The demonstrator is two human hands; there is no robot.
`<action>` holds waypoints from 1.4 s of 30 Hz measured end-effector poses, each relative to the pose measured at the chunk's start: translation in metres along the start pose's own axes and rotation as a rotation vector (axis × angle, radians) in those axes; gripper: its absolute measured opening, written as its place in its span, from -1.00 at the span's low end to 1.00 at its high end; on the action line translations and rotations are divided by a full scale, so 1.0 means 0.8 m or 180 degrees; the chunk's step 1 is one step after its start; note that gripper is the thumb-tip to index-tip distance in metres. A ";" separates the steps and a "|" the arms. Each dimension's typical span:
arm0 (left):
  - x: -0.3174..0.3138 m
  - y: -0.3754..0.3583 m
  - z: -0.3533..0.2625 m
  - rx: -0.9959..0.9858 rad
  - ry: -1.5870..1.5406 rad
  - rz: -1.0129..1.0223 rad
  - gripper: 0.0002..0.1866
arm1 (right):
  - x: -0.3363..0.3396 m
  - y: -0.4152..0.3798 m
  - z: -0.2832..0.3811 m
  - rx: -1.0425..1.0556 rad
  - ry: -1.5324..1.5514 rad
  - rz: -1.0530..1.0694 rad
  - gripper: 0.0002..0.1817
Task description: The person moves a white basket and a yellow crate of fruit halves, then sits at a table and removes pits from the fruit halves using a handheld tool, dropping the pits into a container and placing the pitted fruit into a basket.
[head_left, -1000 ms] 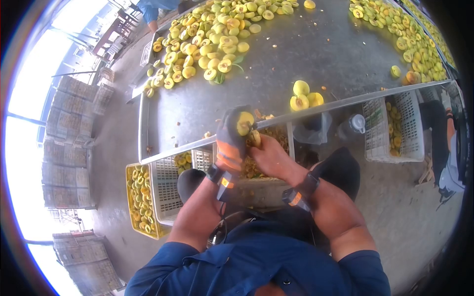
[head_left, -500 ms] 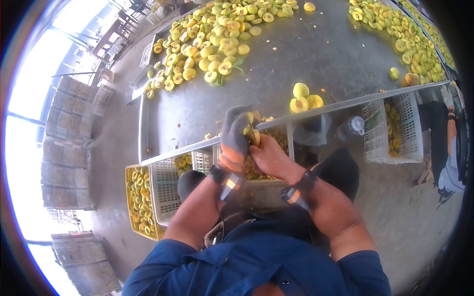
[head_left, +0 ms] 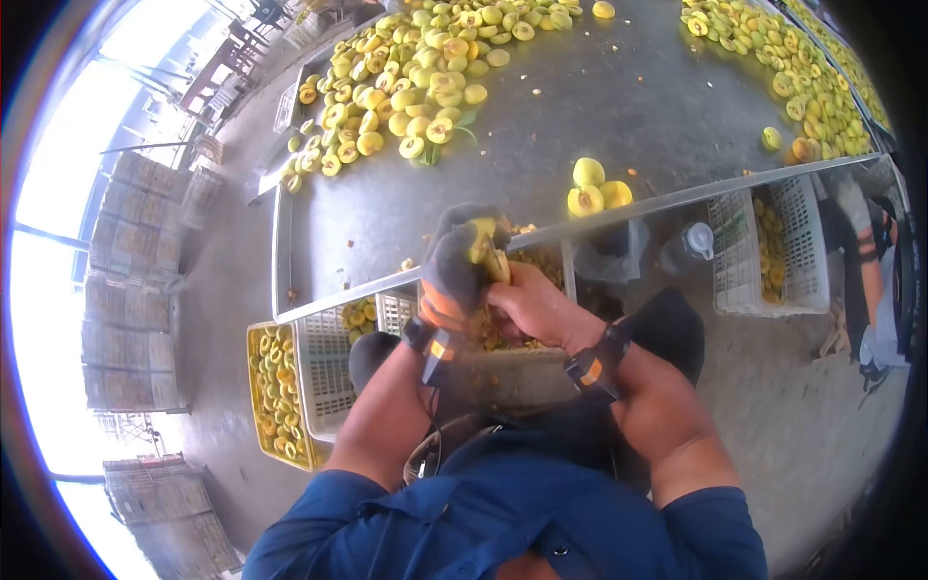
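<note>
My left hand (head_left: 452,259), in a dark glove with an orange cuff, is closed around a yellow peach half (head_left: 480,242) just over the table's near edge. Against that fruit, my bare right hand (head_left: 534,304) is closed on a narrow brownish-yellow thing (head_left: 499,267); its kind is hard to make out, as the fingers cover most of it. Below both hands stands a crate (head_left: 568,280) with fruit scraps in it. Three peach pieces, among them a cut half (head_left: 585,201), lie on the table to the right of my hands.
A large heap of halved peaches (head_left: 416,97) covers the metal table's (head_left: 541,126) far left, with another heap (head_left: 812,97) at right. A yellow crate (head_left: 253,387) and white crates (head_left: 324,372) stand at left. A lidded jug (head_left: 691,246) and another person's arm (head_left: 867,261) are at right.
My left hand has turned a little and shifted slightly left and down with the peach half. My right wrist has rotated, staying close to the fruit. The person at right has moved an arm.
</note>
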State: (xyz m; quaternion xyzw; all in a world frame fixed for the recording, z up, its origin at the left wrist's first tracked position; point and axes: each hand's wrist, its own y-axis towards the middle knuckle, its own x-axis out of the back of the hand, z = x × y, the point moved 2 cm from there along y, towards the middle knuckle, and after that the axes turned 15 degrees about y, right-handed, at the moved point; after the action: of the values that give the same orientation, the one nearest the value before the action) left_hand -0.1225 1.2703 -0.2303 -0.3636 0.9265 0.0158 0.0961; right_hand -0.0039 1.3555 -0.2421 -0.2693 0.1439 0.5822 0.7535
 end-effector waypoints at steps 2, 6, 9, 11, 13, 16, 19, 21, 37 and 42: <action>0.003 0.008 0.002 -0.0007 -0.0006 0.0117 -0.55 | 0.000 0.001 0.005 0.0221 -0.0304 0.0060 -0.78; 0.015 0.014 0.010 -0.1267 0.2399 -0.0318 -0.71 | 0.000 -0.001 -0.005 0.1092 -0.1461 -0.0448 -0.70; 0.025 0.027 0.029 -0.1032 0.2717 -0.0763 -0.73 | -0.002 0.007 -0.025 0.1392 -0.1749 -0.0561 -0.73; 0.028 0.036 0.036 -0.0906 0.2832 -0.1040 -0.73 | 0.005 0.016 -0.032 0.0856 -0.1179 -0.0237 -0.75; 0.025 0.037 0.027 -0.0885 0.3024 -0.1136 -0.72 | 0.000 0.000 0.004 -0.0531 -0.0006 0.0302 -0.76; 0.020 0.032 0.004 -0.1027 0.3311 -0.1076 -0.73 | -0.009 -0.013 0.023 -0.0331 -0.0073 0.0378 -0.78; 0.019 0.028 0.004 -0.1405 0.3670 -0.1181 -0.79 | -0.008 -0.009 0.014 -0.0300 -0.0412 0.0285 -0.74; 0.012 0.028 0.006 -0.2024 0.4464 -0.1415 -0.84 | -0.011 -0.005 0.005 0.0575 -0.0741 0.0227 -0.72; -0.014 0.014 0.012 -0.0646 0.2511 -0.1345 -0.76 | -0.003 -0.004 -0.003 0.0760 -0.1458 -0.0016 -0.63; -0.009 0.014 0.003 -0.0618 0.2093 -0.0920 -0.79 | -0.005 -0.007 -0.005 0.0960 -0.0990 0.0027 -0.67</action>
State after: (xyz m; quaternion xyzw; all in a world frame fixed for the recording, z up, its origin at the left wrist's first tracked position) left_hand -0.1245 1.2841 -0.2319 -0.4837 0.8411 -0.0278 -0.2404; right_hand 0.0004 1.3489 -0.2420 -0.0599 0.1126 0.5918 0.7960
